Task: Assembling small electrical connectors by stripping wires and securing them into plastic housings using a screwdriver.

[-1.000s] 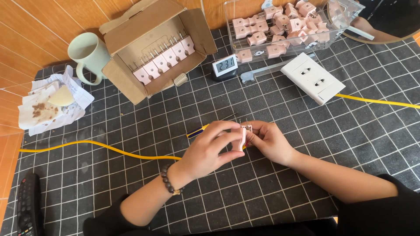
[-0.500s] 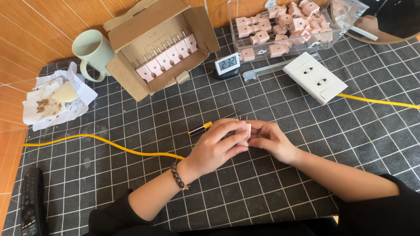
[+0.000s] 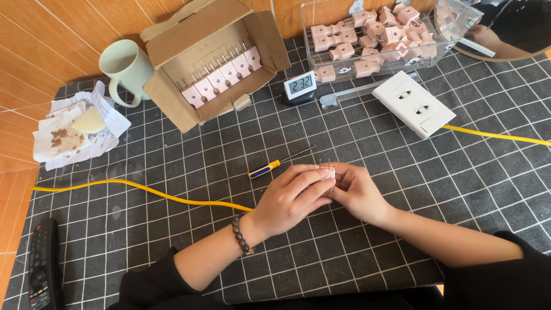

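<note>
Hands meet at mid-table, left hand [image 3: 290, 198] and right hand [image 3: 356, 192] both pinching a small pink plug [image 3: 329, 173] between their fingers, its thin prongs upward; risk: slippage onto the gridded mat [image 3: 172, 241], or prongs bending under pressure.

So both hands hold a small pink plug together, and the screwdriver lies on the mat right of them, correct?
Not quite. The left hand and right hand do hold the pink plug together, but the screwdriver lies on the mat left of them, as the head view shows.
</note>
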